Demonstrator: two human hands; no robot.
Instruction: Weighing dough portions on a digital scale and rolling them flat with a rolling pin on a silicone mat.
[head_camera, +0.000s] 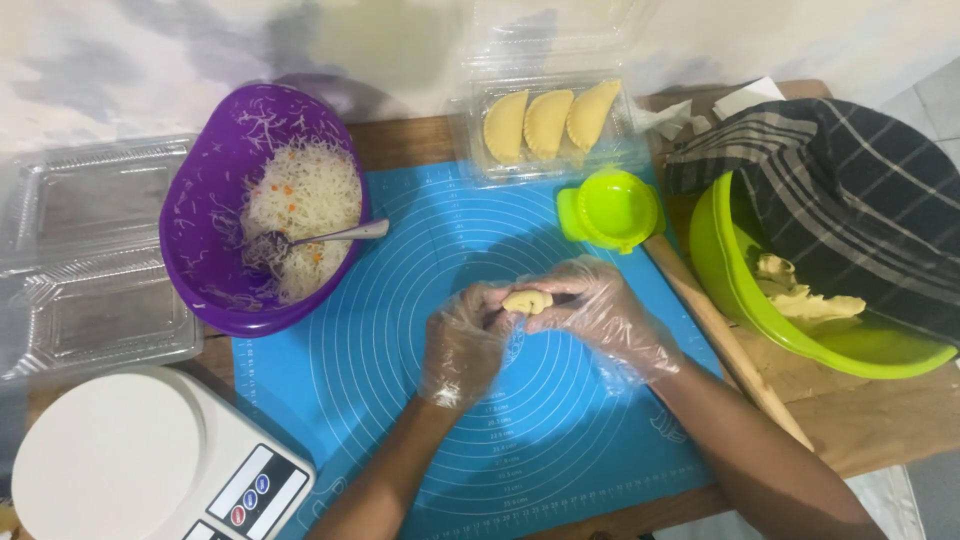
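A small piece of yellow dough (527, 300) is pinched between both of my hands above the middle of the blue silicone mat (400, 400). My left hand (462, 343) and my right hand (603, 313) both wear clear plastic gloves and have their fingertips closed on the dough. Just beyond my right hand lies a lime-green round pastry press (609, 208). Behind it, an open clear plastic box (560, 150) holds three yellow half-moon pastries (546, 122).
A purple bowl (215, 180) of white shredded filling with a spoon (335, 236) sits at the left. A green bowl (740, 290) with dough, partly under a dark striped cloth (850, 200), stands right. A wooden rolling pin (725, 340), white scale (110, 460) and empty clear boxes (90, 260) surround the mat.
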